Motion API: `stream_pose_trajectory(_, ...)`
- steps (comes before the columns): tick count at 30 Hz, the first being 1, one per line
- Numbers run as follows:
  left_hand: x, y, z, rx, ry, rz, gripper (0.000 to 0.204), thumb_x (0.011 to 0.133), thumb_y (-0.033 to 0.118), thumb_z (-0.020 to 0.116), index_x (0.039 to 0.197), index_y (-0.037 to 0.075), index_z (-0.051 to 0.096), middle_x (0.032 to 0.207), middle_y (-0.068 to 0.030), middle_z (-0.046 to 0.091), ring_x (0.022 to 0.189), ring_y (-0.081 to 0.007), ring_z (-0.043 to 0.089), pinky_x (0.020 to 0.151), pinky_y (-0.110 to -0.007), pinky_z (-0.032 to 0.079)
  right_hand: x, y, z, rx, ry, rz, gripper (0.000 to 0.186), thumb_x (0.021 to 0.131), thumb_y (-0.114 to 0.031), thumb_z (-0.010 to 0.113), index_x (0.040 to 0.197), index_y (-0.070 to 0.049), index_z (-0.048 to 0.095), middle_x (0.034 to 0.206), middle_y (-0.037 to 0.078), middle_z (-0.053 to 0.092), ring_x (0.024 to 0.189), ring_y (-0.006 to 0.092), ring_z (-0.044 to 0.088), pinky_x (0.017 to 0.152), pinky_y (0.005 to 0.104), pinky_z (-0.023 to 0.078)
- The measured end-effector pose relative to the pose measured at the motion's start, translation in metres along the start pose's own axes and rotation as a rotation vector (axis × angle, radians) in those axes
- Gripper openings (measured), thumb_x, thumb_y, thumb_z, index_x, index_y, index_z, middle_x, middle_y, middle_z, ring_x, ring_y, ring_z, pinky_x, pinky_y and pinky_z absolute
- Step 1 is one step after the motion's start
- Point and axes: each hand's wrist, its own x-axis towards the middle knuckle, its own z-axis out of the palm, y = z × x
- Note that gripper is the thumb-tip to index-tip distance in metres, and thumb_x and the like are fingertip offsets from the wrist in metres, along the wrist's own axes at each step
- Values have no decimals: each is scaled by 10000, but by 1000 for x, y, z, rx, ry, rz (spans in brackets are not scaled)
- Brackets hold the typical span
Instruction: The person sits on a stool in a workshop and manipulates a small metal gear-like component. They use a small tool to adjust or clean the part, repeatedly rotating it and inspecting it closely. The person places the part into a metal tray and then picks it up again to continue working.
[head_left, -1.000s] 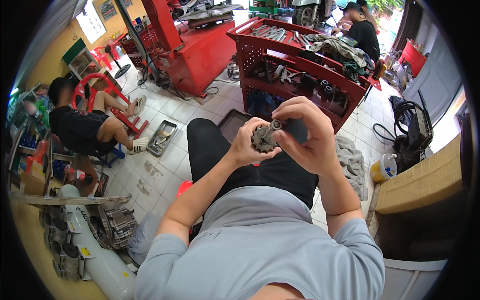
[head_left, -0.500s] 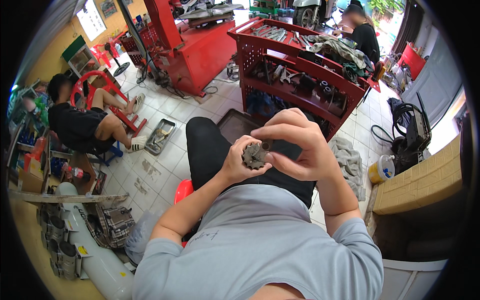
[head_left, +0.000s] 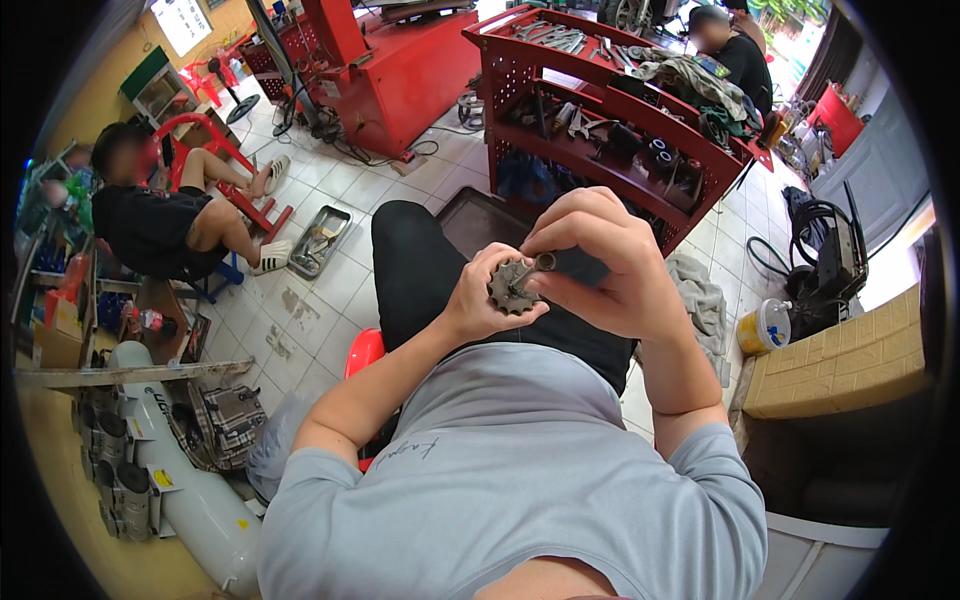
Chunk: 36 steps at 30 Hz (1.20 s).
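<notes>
Above my lap, my left hand [head_left: 470, 303] is wrapped round a toothed metal gear [head_left: 506, 288] with a greyish, worn face. The gear's face points up toward me. My right hand [head_left: 615, 262] comes in from the right, with thumb and fingers pinching a small hollow metal tube [head_left: 545, 262]. This tube lies against the gear's upper right side, its round open end showing. Whether the tube is joined to the gear I cannot tell. The right fingertips are partly hidden behind it.
A red tool cart [head_left: 600, 150] with wrenches and rags stands ahead. A dark tray [head_left: 475, 225] lies on the floor before my knees; a metal tray [head_left: 322, 242] lies to the left. One person [head_left: 165, 215] sits at left, another [head_left: 745, 65] is at far right.
The tube has tilted and risen a little, so its open end now shows further above the gear. Both hands have shifted slightly upward in the view.
</notes>
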Motion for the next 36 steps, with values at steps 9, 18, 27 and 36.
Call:
stream_pose_trajectory(9, 1, 1, -1, -43, 18, -29, 539, 632, 217, 921, 1050, 24, 642, 1038, -94, 640, 948, -243, 651, 878, -355, 521, 1, 1, -1, 19, 48, -25, 298, 781, -49, 760, 1077, -58, 734, 943, 64, 685, 867, 221, 637, 807, 334, 453)
stream_pose_trajectory(18, 55, 34, -17, -89, -41, -19, 525, 668, 203, 914, 1076, 29, 633, 964, -63, 705, 909, -144, 675, 868, -310, 536, 27, 7, -21, 173, 121, 125, 242, 834, 61, 681, 1075, 42, 688, 1023, 104, 689, 947, 180, 643, 848, 304, 496)
stream_pose_trajectory(27, 110, 56, -26, -197, 0, 28, 542, 679, 163, 904, 1111, -3, 621, 952, -60, 719, 882, -105, 682, 861, -285, 549, 70, 16, -50, 209, 252, 18, 228, 868, -55, 752, 1088, -10, 711, 915, 50, 698, 752, 71, 632, 656, 231, 503)
stream_pose_trajectory(36, 84, 65, -31, -125, -29, -3, 553, 668, 173, 916, 1102, 8, 615, 952, -56, 724, 881, -109, 693, 871, -284, 553, 57, -8, -50, 82, 188, 21, 269, 867, 16, 657, 1133, 49, 685, 1051, 119, 695, 969, 163, 635, 902, 300, 485)
